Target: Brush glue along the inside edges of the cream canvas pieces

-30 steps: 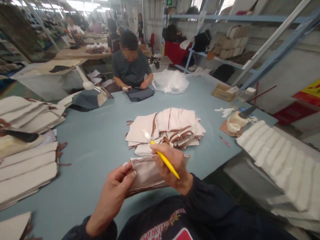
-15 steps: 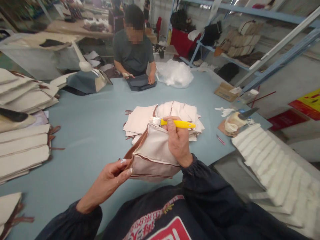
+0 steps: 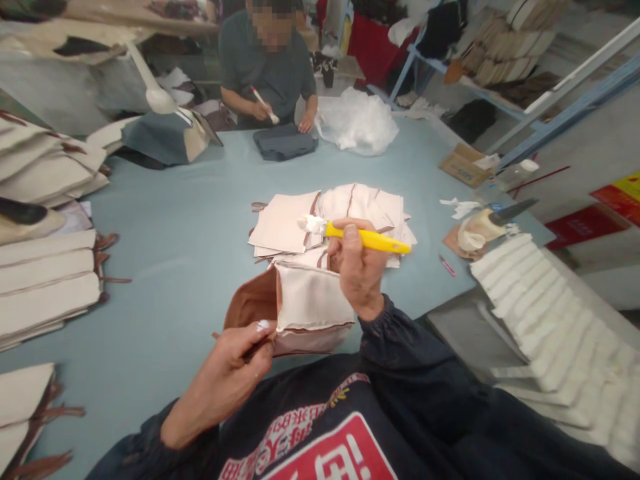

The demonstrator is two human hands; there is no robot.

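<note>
Between my hands is a boxy sewn bag piece (image 3: 315, 297), pale outside and brown inside, its opening turned to the left. My left hand (image 3: 233, 363) pinches its lower left edge, and white stuff marks a fingertip. In my right hand (image 3: 363, 267) is a yellow-handled brush (image 3: 373, 240), held level, its bristles coated with white paste and pointing left. The right hand's lower fingers are hidden behind the bag piece's right side. Just beyond lies a pile of similar pale pieces (image 3: 285, 223) with brown edges.
Stacks of pale pieces (image 3: 47, 283) line the left side, and folded white pieces (image 3: 550, 333) stand at the right. A paste pot (image 3: 475, 233) and a small pink-handled tool (image 3: 447, 265) sit at right. Opposite, a co-worker (image 3: 270, 73) brushes a dark piece (image 3: 285, 141).
The bag piece has turned so its brown inside shows more. The brush has come away from its top edge. The co-worker now holds a brush upright. The view has tilted down.
</note>
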